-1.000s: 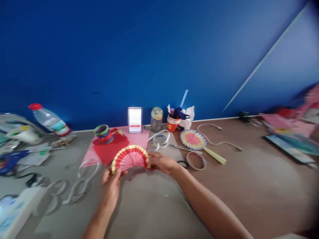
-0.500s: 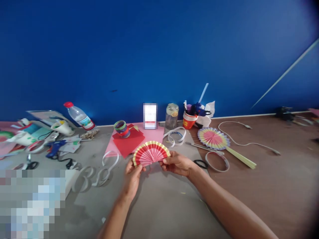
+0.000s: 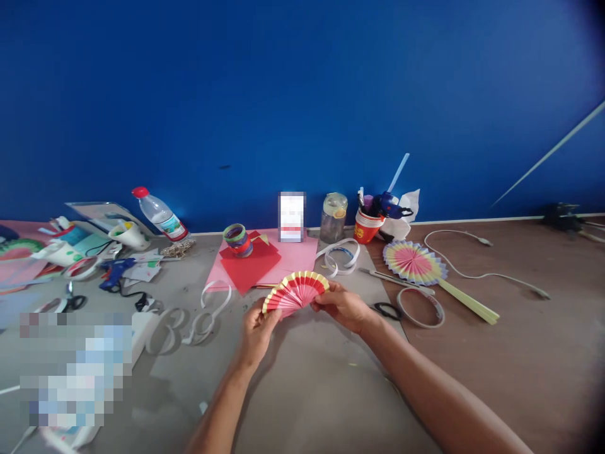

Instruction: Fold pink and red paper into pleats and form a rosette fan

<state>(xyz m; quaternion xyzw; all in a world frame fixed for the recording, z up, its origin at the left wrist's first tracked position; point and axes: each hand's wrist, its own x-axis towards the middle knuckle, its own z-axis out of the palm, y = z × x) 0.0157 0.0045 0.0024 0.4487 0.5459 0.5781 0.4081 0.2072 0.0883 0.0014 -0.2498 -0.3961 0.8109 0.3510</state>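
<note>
A pleated red paper fan with a yellow rim (image 3: 297, 291) is held just above the grey table surface (image 3: 302, 391). My left hand (image 3: 258, 328) pinches its lower left end. My right hand (image 3: 343, 306) pinches its right end. The fan is partly spread and tilted, with its left side lower. Red and pink paper sheets (image 3: 258, 265) lie just behind it.
A finished round pastel fan with a stick handle (image 3: 416, 263) lies to the right, near tape rings (image 3: 420, 308) and a white cable (image 3: 486, 265). At the back stand a jar (image 3: 333, 217), a red cup of tools (image 3: 367, 224) and a water bottle (image 3: 158, 214). Craft clutter and a glue gun (image 3: 113, 270) fill the left.
The fan has narrowed from a wide half circle and tilted, its left end dropping as my hands came closer together. The view swung left, then up a little.
</note>
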